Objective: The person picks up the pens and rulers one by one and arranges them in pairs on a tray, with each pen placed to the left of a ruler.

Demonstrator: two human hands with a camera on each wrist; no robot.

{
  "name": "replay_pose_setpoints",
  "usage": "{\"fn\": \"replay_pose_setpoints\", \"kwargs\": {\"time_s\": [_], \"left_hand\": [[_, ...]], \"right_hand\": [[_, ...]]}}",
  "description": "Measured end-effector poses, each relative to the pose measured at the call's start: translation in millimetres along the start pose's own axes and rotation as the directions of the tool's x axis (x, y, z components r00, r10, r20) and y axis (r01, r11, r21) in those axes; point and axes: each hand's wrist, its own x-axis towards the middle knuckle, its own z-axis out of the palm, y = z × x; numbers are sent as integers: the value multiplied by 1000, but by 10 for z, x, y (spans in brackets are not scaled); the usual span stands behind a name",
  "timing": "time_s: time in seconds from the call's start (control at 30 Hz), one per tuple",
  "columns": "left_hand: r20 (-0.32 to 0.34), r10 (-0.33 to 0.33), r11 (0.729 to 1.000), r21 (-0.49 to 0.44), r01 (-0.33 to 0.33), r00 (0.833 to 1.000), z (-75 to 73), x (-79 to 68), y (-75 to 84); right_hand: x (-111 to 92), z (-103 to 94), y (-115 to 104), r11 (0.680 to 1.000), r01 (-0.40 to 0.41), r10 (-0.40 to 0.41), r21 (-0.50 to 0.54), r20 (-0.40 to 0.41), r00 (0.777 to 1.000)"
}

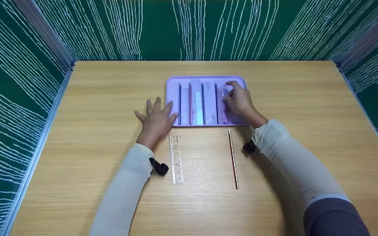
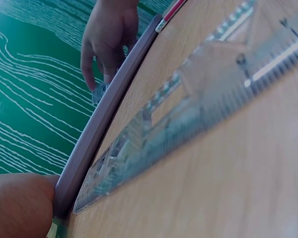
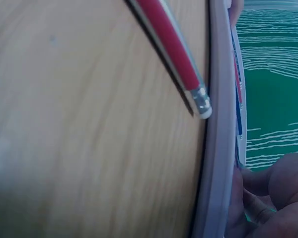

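Note:
My left hand (image 1: pixel 156 122) lies with its fingers spread, touching the left edge of a purple tray (image 1: pixel 208 125). Over the tray's right end, my right hand (image 1: pixel 240 100) pinches a clear ruler (image 2: pixel 98 93), whose end shows between finger and thumb in the left wrist view. Inside the tray, several pencils stand in upright rows, among them a red pencil (image 1: pixel 190 103) and a dark pencil (image 1: pixel 180 103). Clear rulers and a pale bluish strip (image 1: pixel 199 108) lie between them.
In front of the tray, a clear stencil ruler (image 1: pixel 176 159) lies near my left wrist. A red-striped pencil (image 1: pixel 233 159) with a white eraser lies on the wooden table (image 1: pixel 110 82) near my right wrist. Green walls (image 1: pixel 157 29) with white lines enclose the table.

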Motion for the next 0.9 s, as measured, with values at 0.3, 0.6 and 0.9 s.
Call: {"fn": "replay_pose_setpoints", "kwargs": {"time_s": [0.3,0.6,0.9], "left_hand": [[0,5,1000,2,-5,1000,-4,-2,-5],[3,-3,1000,-10,3,1000,7,0,-15],[-4,3,1000,-12,-3,1000,8,3,-12]], "right_hand": [[-20,35,-27,993,-22,18,-114,-34,999],[-45,82,-56,985,-43,40,-169,-25,999],[-134,6,-118,996,28,-31,-90,-30,999]]}}
